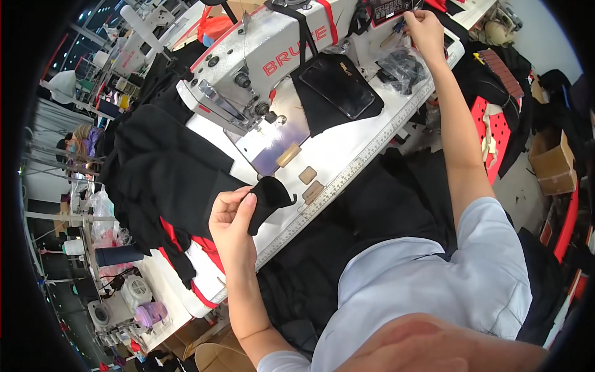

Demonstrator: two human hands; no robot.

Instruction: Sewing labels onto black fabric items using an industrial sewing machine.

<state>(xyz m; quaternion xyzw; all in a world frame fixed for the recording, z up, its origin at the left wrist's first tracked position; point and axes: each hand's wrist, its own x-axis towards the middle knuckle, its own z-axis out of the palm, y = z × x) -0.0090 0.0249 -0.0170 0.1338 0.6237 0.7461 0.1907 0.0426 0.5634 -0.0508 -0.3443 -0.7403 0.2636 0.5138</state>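
Between the thumb and fingers of my left hand [232, 222] is a small black fabric piece [268, 202], held above the white table's front edge. My right hand [425, 34] reaches far to the upper right, beside the dark control panel [388, 8] of the sewing machine [273, 53]. Its thumb and fingertips are pinched together; what they hold, if anything, I cannot make out. To the left of the needle area lies a heap of black fabric [164, 149]. A black phone [338, 85] rests on a dark cloth under the machine arm.
A measuring tape [353, 167] runs along the table's front edge. Small tan blocks [308, 175] sit near the needle plate. A clear plastic bag [400, 69] lies under my right forearm. Black cloth [390, 204] covers my lap. A cardboard box [553, 162] stands at right.
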